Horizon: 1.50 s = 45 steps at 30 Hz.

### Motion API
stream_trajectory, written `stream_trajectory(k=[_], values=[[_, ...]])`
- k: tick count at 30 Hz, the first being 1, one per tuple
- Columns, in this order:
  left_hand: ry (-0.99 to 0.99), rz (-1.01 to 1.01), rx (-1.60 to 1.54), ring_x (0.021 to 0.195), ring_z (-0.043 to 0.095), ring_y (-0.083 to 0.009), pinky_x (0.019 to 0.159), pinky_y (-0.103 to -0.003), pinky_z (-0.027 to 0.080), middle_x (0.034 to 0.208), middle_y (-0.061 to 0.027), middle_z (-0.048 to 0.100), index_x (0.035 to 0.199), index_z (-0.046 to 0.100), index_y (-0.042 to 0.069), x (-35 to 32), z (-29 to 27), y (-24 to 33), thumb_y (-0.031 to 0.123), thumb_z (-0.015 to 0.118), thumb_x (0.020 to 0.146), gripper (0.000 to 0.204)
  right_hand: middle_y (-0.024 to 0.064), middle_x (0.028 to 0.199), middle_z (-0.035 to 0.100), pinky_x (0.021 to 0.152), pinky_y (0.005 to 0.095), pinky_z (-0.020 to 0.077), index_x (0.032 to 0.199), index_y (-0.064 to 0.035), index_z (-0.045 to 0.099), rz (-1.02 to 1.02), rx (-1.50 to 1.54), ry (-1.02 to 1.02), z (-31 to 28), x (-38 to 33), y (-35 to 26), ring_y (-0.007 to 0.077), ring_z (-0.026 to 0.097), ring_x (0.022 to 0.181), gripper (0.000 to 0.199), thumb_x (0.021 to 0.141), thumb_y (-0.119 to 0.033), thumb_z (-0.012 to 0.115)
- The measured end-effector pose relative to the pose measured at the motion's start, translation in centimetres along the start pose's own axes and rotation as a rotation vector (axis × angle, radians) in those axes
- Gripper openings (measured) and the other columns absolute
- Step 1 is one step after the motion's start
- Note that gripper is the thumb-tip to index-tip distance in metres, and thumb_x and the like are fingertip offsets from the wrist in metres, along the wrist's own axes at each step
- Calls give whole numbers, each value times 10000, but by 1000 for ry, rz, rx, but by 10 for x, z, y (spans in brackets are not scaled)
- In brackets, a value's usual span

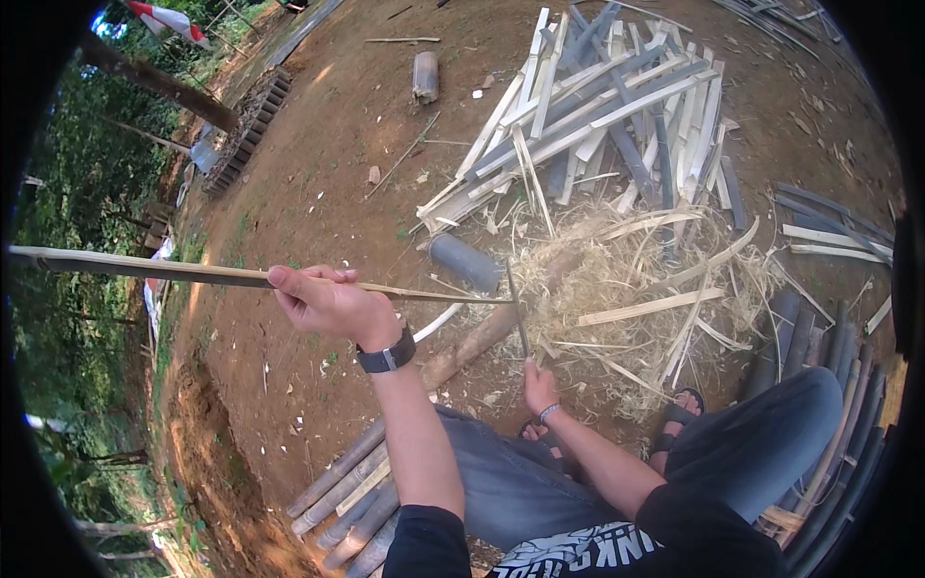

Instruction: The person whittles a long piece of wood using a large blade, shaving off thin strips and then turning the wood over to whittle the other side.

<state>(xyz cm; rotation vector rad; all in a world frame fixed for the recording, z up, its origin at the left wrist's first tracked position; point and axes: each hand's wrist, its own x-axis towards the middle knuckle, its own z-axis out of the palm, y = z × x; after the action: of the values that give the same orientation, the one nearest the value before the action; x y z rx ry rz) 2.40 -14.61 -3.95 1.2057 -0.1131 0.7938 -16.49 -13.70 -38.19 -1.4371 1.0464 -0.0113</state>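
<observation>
Outdoors, gripping with the left hand (332, 303): fingers closed around a long, thin bamboo strip (145, 268), keeping it level and stretched far out to the left, its tapered tip pointing right toward the blade. Wearing a dark watch (385, 354) at that wrist. Clenching with the right hand (540, 387): fist shut on the handle of a narrow knife (518, 313), blade standing nearly upright, its upper part meeting the strip's thin end, seemingly for shaving. Holding strip and blade crosswise, probably so that the edge can bite along the grain. Lying below the blade, a rounded brown log (477, 339), likely serving as a rest. Spreading beyond it, a fluffy heap of pale, curly shavings (626, 289), dry and fibrous. Lying just beside, a short grey-green bamboo section (464, 262), smooth and cylindrical. Stacking up farther off, a pile of flat split slats (597, 106), pale inside, grey-green outside. Resting on bare reddish soil (337, 125), crumbly and littered with chips.
</observation>
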Motion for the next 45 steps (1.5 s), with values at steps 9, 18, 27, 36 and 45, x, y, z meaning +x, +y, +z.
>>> stream_trajectory(k=[9,18,27,36,45], values=[[-155,-147,-46,498,464,-115,475,-249,418,555,-14,415,715,405,109,18,-17,-3,519,520,906,467,190,499,530,525,433,422,680,52,573,-278,257,-254,1,-58,-123,328,576,508,575,932,-451,454],[-442,-317,-215,567,382,-107,541,-265,352,622,5,371,697,422,99,25,-29,7,556,492,900,505,209,534,536,541,425,424,679,52,556,-323,184,-225,-28,-88,-135,341,567,538,557,943,-425,439],[-384,-327,-223,530,371,-102,505,-254,337,619,13,363,673,406,111,11,-25,12,556,523,884,506,148,463,508,547,421,426,638,30,569,-459,216,-192,-17,-95,-144,298,540,479,611,954,-460,385],[-313,-296,-195,479,381,-98,443,-232,328,575,6,358,639,391,106,2,-23,12,549,507,897,525,110,440,493,524,401,424,579,29,570,-378,312,-248,-8,-82,-156,248,540,460,670,952,-491,370],[-287,-231,-145,487,352,-101,469,-237,315,570,10,341,639,387,111,3,-28,11,586,473,896,546,129,446,494,529,419,424,515,2,544,-114,356,-174,6,-64,-103,244,533,458,694,942,-515,365]])
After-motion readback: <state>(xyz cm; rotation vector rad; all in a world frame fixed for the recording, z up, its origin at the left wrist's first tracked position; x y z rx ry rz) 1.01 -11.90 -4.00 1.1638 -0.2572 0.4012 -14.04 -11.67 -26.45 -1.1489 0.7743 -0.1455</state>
